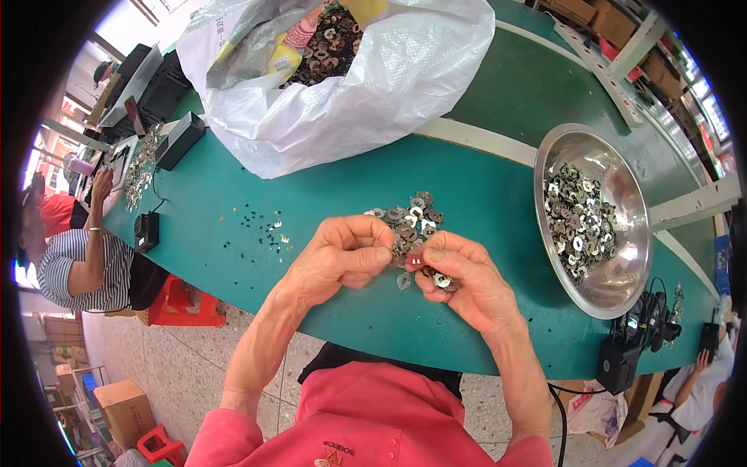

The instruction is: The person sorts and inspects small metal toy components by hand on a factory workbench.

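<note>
My left hand (pixel 342 255) is closed in a pinch, thumb against index finger. Whatever sits between those fingertips is too small or hidden to name. Close beside it, my right hand (pixel 471 282) pinches a small red piece (pixel 415 261) with two pale marks between thumb and index finger. Several round metal pieces with cut-out centres (pixel 442 280) show in its curled fingers. Just beyond both hands lies a loose pile of similar flat metal pieces (pixel 412 222) on the green tabletop (pixel 327 187).
A white woven sack (pixel 311 128) of metal pieces stands at the back. To the right, a steel bowl (pixel 595 292) holds more. Small dark bits (pixel 253 226) lie scattered left. Black boxes (pixel 146 231) and cables sit near the edges. A person in stripes (pixel 66 268) works at far left.
</note>
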Available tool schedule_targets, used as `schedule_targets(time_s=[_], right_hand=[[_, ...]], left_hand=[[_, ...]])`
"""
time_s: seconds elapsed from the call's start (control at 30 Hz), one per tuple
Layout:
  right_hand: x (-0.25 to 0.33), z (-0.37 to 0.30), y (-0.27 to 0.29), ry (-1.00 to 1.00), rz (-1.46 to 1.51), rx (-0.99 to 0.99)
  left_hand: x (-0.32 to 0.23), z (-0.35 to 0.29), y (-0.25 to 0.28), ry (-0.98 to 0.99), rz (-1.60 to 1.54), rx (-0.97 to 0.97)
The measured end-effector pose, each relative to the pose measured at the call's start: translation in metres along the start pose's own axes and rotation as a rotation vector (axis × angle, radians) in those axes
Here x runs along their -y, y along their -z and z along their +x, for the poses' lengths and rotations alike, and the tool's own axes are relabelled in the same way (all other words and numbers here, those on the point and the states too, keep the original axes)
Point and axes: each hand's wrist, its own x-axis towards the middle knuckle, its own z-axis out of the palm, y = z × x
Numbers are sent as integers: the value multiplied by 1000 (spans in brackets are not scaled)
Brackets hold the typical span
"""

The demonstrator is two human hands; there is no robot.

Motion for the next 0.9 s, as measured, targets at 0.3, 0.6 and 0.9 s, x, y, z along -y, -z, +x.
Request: schedule_targets(time_s=[0.3,0.6,0.9], right_hand=[[-7,4,9,16,129,63],[-5,1,-5,55,14,-24],[-9,3,9,29,191,75]], left_hand=[[5,7,5,70,-188,143],[5,4,-8,36,13,46],[4,5,0,-7,-52,36]])
